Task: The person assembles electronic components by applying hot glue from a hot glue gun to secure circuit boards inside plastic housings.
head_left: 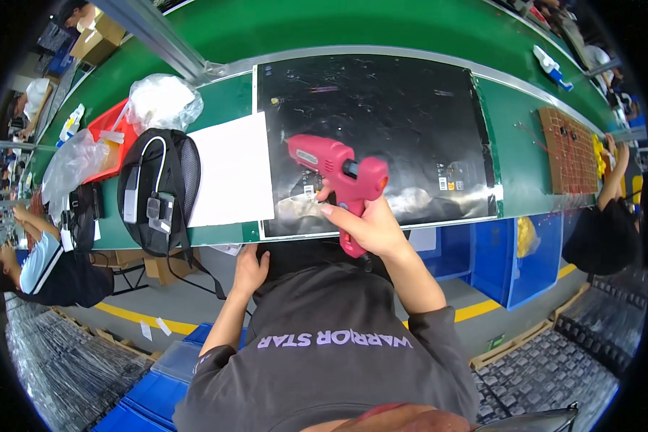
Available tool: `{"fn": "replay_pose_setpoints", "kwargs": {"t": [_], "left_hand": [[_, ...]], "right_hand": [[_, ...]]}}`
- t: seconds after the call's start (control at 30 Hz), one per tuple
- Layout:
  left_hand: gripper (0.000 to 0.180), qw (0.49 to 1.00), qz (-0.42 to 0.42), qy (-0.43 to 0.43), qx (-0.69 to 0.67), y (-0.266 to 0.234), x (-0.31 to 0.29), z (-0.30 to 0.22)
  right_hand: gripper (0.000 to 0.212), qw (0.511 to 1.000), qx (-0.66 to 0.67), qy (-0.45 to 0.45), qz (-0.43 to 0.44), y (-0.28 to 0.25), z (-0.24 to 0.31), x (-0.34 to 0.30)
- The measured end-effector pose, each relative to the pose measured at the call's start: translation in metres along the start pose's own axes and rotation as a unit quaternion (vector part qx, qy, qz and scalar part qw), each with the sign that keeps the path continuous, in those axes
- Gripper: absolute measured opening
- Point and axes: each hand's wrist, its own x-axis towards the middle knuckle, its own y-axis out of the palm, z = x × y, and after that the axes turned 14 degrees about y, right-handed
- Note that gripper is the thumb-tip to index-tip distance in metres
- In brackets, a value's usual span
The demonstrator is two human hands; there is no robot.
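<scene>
My right hand [367, 227] grips the pink glue gun [338, 176] over the black panel [410, 122]; I'd keep the nozzle steady while my left hand [248, 270], loosely curled, rests empty at the bench edge [223, 234].

Bright even light, glare on black panel [381, 137], fisheye-bent edges

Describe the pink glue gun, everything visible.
The glue gun is pistol-shaped, glossy pink plastic by its look, with a grey label on the barrel side and a blue spot near the rear. The right hand grips its handle, a finger at the trigger. The barrel points left, its tip over the black panel on the green bench; whether it touches is unclear. The handle's end shows below the hand.
</scene>
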Motion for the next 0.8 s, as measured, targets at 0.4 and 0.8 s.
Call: {"fn": "replay_pose_setpoints", "kwargs": {"t": [0.4,0.8], "left_hand": [[0.015,0.788,-0.127,-0.261,-0.543,0.02,-0.008,0.048],[0.015,0.972,0.008,-0.212,-0.102,0.023,-0.045,0.123]], "right_hand": [[0.038,0.996,0.028,0.05,-0.073,-0.009,-0.006,-0.005],[0.039,0.992,0.043,0.083,-0.083,-0.004,-0.004,-0.006]]}}
